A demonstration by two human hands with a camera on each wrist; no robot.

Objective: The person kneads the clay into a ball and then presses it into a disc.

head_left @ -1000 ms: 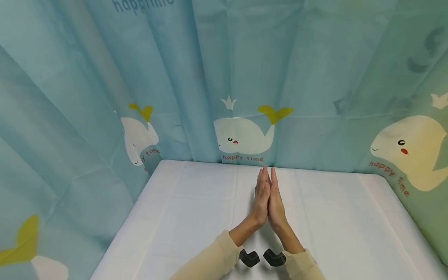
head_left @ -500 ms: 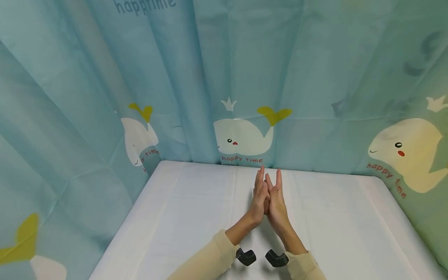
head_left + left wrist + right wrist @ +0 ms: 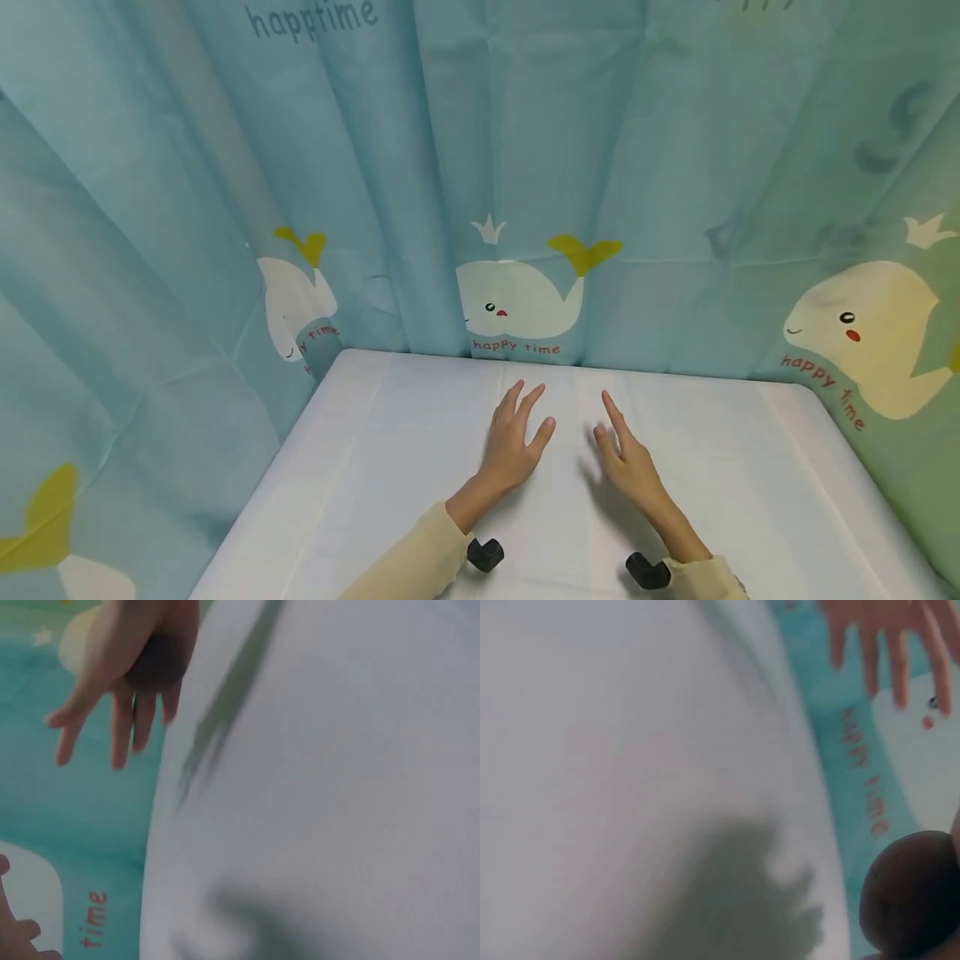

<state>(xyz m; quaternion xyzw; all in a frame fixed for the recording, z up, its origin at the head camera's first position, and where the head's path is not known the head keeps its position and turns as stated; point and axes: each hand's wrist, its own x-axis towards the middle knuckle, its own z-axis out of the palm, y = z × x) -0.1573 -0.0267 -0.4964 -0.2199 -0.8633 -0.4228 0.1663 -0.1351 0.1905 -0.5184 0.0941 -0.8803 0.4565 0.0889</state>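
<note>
In the head view my left hand [image 3: 510, 450] hovers over the white table with its thumb apart from the extended fingers, palm mostly turned away. In the right wrist view, the left hand [image 3: 892, 622] hangs with its fingers spread. My right hand [image 3: 632, 471] is a short gap to its right, index finger extended and thumb beside it. Against the right palm lies a dark brown, rounded lump [image 3: 159, 664], with straight fingers reaching past it in the left wrist view. Close up, the same dark lump [image 3: 911, 892] looks smooth and oval. The head view hides it.
The white table [image 3: 420, 417] spreads beneath both hands, which cast soft shadows. A blue-green curtain [image 3: 390, 167] with whale prints surrounds its back and sides. Black wrist devices sit at the cuffs, one left device [image 3: 485, 555] and one right device [image 3: 647, 571].
The palms were pressed together, then slid against each other with something brown showing between them. Now the hands have moved apart, left hand to the left and right hand to the right.
</note>
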